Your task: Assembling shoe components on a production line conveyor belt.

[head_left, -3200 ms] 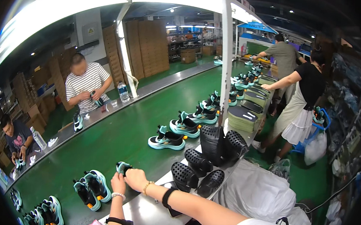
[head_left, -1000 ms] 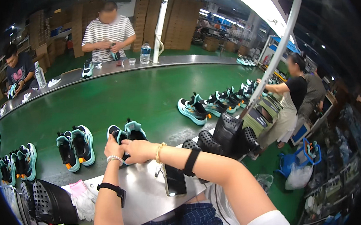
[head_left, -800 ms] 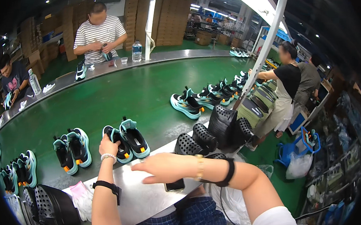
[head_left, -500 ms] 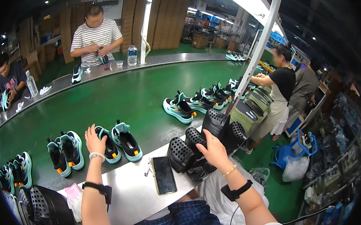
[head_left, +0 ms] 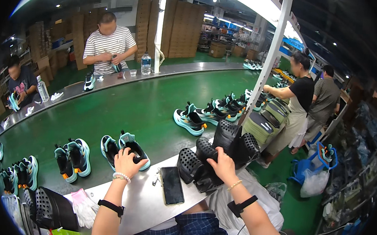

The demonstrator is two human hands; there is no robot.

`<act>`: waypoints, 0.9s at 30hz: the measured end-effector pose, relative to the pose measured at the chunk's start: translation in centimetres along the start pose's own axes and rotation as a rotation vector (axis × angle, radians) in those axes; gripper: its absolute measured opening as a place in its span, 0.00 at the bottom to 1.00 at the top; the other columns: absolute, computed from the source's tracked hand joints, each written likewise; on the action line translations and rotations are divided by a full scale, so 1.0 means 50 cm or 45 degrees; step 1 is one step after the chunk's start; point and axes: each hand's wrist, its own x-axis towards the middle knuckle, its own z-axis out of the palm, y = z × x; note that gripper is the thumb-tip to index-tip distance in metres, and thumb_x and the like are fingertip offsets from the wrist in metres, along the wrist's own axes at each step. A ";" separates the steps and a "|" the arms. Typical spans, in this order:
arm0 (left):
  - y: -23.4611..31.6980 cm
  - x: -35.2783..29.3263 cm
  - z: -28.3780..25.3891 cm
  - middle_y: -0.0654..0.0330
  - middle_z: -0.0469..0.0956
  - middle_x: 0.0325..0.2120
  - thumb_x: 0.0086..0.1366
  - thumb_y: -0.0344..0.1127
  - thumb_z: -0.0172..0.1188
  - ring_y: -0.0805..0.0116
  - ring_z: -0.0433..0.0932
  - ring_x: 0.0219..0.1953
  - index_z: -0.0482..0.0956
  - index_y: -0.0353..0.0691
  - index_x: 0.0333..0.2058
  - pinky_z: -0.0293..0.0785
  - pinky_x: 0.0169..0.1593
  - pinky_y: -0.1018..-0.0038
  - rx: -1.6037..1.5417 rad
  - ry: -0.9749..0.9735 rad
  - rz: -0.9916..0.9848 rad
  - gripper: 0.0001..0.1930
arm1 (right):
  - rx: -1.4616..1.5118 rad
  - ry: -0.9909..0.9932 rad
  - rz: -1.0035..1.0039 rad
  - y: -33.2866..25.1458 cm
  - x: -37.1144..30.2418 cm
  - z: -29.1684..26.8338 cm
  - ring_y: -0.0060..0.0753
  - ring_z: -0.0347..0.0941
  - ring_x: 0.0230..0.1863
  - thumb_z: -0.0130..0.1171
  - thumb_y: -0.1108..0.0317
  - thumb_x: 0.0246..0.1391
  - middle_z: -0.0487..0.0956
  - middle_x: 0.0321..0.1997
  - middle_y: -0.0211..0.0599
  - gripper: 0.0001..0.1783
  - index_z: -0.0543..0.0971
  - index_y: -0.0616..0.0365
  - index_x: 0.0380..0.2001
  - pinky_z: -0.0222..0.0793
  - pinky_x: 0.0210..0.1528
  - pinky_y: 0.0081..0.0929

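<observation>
My left hand (head_left: 126, 163) reaches over the near edge of the green belt, its fingers apart and bent, at the heel of a black and turquoise sneaker (head_left: 139, 154). The other sneaker (head_left: 109, 148) of that pair stands just left of it, partly behind my fingers. My right hand (head_left: 224, 167) is open, thumb and fingers apart, beside a group of black clog-like shoes (head_left: 189, 164) with round holes; whether it touches them I cannot tell. Between my hands a dark-screened phone (head_left: 172, 186) lies on the metal ledge (head_left: 141, 201), with small keys beside it.
Another sneaker pair (head_left: 73, 158) and several more stand left on the green belt (head_left: 137, 105); a row (head_left: 189, 119) stretches away right. White gloves (head_left: 85, 208) and black clogs (head_left: 55, 208) lie at the lower left. A white post (head_left: 265, 64) rises at right. Co-workers stand across and at right.
My left hand has moved right, from the left sneaker of the pair to the right one. My right hand has stayed by the black clogs. The view has shifted slightly.
</observation>
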 end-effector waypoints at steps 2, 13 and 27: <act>-0.020 -0.009 -0.003 0.56 0.68 0.56 0.48 0.60 0.65 0.54 0.64 0.57 0.84 0.41 0.30 0.62 0.56 0.60 -0.064 0.084 -0.010 0.25 | 0.094 0.093 -0.047 -0.013 0.009 -0.025 0.57 0.77 0.36 0.63 0.56 0.51 0.79 0.33 0.54 0.28 0.66 0.59 0.49 0.72 0.37 0.45; -0.071 -0.041 0.021 0.62 0.76 0.35 0.49 0.55 0.67 0.58 0.68 0.44 0.81 0.45 0.42 0.62 0.51 0.62 0.147 0.327 -0.004 0.25 | 0.273 -0.389 -0.536 -0.410 0.090 0.023 0.53 0.78 0.35 0.63 0.58 0.51 0.79 0.29 0.57 0.22 0.70 0.64 0.39 0.73 0.37 0.44; -0.092 -0.054 0.026 0.59 0.77 0.37 0.52 0.53 0.64 0.54 0.68 0.49 0.80 0.43 0.43 0.59 0.56 0.60 0.113 0.299 -0.033 0.24 | -0.297 -0.496 -0.489 -0.621 0.211 0.285 0.39 0.81 0.37 0.71 0.55 0.39 0.83 0.31 0.40 0.16 0.84 0.54 0.29 0.77 0.38 0.31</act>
